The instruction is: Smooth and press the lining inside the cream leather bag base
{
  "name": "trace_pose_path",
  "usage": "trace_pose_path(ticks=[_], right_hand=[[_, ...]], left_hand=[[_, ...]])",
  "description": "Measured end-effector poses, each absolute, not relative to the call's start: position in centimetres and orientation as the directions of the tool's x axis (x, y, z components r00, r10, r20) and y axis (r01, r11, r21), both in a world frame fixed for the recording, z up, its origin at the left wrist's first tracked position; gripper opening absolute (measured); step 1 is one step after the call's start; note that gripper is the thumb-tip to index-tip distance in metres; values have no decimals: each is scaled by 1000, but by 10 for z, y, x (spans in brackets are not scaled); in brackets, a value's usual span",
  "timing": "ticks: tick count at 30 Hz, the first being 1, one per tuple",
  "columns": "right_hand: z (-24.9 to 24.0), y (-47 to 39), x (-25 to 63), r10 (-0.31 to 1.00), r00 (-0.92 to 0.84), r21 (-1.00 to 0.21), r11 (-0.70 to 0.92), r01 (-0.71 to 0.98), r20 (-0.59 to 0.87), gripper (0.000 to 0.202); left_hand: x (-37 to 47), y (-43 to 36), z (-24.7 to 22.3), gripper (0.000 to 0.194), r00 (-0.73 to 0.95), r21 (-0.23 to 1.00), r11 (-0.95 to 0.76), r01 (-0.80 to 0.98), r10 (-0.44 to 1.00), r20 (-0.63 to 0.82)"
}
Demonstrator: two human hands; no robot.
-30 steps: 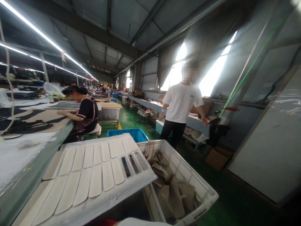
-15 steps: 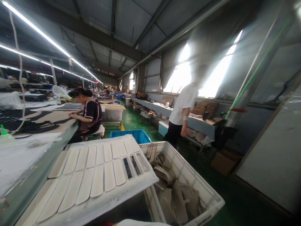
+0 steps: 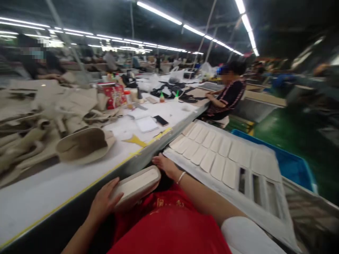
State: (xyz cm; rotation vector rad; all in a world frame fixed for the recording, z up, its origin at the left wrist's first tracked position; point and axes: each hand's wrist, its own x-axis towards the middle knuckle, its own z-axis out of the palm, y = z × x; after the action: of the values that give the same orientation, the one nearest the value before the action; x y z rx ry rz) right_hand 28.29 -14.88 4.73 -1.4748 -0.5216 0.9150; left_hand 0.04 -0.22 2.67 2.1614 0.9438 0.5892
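Observation:
A beige shoe upper (image 3: 139,183), with a pale insole-shaped piece on its upward face, lies slantwise above my lap. My left hand (image 3: 104,199) grips its near end, thumb on top and fingers along the far side. Just past its other end is my right hand (image 3: 166,165), fingers stretched out towards the left; whether it touches the upper I cannot tell. To the right, a white rack (image 3: 254,215) carries rows of pale insole-shaped pieces (image 3: 206,160), with several bare slots at its near right end. Another beige upper (image 3: 84,144) rests on the table, its opening facing me.
The white-topped table (image 3: 66,190) has a yellow-taped edge. On it are a heap of beige uppers (image 3: 50,102), a phone (image 3: 161,120), a white pad (image 3: 146,124) and small bottles. A co-worker (image 3: 227,91) sits beyond the rack, near a blue bin (image 3: 293,165).
My view has swung left and down from the aisle to the table and my lap. Both hands and the held upper now show; the walking person is out of view.

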Motion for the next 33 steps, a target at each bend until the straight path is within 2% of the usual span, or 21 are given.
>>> trace_pose_path(ticks=[4,10,14,17,22,25,28,31,33], right_hand=[[27,-135,264,792,533,-954,-217,-208,-297,50],[11,-146,244,846,514,-988,-151,-25,-142,48],[5,-137,243,857,513,-969,-169,182,-53,55],[4,-135,246,851,524,-951,-188,248,-31,59],[7,-139,254,888,455,-947,-205,249,-73,59],[18,-143,259,930,363,-875,-217,434,-50,61],[36,-141,264,997,82,-671,-55,740,9,84],[48,-131,267,987,-160,-506,127,853,-23,100],[47,-122,269,975,-221,-456,183,871,-30,95]], left_hand=[[-27,-2,21,51,340,941,-136,309,940,24],[-23,-24,-1,44,244,982,80,171,962,-121],[-24,-27,-2,47,266,995,78,69,959,-94],[-25,-25,-1,46,288,985,42,167,953,-89],[-33,-14,-23,50,315,933,-83,350,948,-34],[-36,-8,-33,54,408,772,-367,519,900,154],[-31,-6,-32,73,670,436,-710,553,690,275],[-20,-4,-28,94,781,190,-827,529,562,273],[-11,-2,-25,82,796,111,-843,527,535,283]])
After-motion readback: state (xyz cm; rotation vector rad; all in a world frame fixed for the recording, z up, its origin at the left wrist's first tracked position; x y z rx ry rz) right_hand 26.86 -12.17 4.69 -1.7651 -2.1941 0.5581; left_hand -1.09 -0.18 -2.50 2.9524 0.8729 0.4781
